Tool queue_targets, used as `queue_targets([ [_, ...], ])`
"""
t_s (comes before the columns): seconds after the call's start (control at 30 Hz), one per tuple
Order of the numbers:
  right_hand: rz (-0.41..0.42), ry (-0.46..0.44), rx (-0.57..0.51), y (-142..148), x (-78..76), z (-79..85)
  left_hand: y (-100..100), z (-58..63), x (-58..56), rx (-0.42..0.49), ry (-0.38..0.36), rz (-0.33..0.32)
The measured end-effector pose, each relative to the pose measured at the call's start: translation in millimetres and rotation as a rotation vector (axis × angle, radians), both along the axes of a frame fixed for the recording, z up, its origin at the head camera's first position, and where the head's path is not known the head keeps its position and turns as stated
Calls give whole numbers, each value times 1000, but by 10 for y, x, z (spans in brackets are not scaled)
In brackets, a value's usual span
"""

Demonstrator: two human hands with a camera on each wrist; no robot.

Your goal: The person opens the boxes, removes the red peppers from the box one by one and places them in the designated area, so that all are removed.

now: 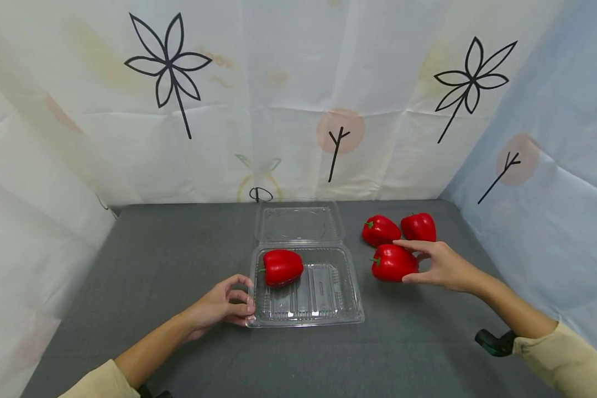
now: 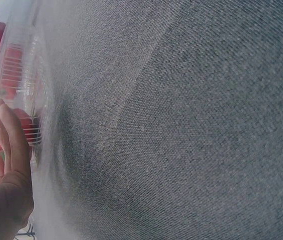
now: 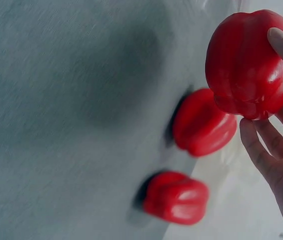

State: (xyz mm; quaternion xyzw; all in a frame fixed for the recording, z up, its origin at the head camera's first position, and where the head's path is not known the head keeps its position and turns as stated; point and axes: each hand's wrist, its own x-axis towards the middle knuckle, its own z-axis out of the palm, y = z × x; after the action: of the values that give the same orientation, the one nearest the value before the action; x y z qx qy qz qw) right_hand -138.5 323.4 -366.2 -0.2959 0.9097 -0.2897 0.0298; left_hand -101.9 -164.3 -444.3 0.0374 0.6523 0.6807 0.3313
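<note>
A red bell pepper [image 1: 395, 263] is in my right hand [image 1: 440, 267], gripped between thumb and fingers. In the right wrist view this bell pepper [image 3: 246, 60] is lifted off the table, with a shadow beneath. My left hand [image 1: 231, 303] holds the left edge of a clear plastic clamshell container [image 1: 323, 318]; in the left wrist view the fingers of my left hand [image 2: 12, 145] lie along its side wall. Another red bell pepper [image 1: 282, 267] lies on its side in the container's left half. The container's lid [image 1: 298, 224] is folded back, away from me.
Behind the held pepper, two more red bell peppers lie on the grey tabletop [image 1: 179, 249]: one on the left [image 1: 380, 230], one on the right [image 1: 419, 226]. A patterned cloth [image 1: 278, 99] hangs behind the table, and a bluish one [image 1: 567, 193] stands along the right side.
</note>
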Motion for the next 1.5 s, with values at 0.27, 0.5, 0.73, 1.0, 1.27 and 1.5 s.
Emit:
queue_targets([
  [0.27, -66, 39, 19, 306, -64, -151, 6, -19, 7, 8, -3, 5],
  [0.5, -130, 16, 21, 536, -96, -286, 8, -22, 7, -1, -9, 11],
  [0.73, -185, -52, 43, 690, -105, -352, 10, -17, -15, -23, -14, 12],
  [1.0, -200, -146, 28, 814, -159, -412, 4, -32, -18, -5, -20, 7],
  [1.27, -142, -305, 5, 864, -193, -433, -4, -28, -12, -16, -12, 8],
  [1.5, -124, -295, 2, 872, -181, -436, -3, -32, -1, -2, -4, -1],
])
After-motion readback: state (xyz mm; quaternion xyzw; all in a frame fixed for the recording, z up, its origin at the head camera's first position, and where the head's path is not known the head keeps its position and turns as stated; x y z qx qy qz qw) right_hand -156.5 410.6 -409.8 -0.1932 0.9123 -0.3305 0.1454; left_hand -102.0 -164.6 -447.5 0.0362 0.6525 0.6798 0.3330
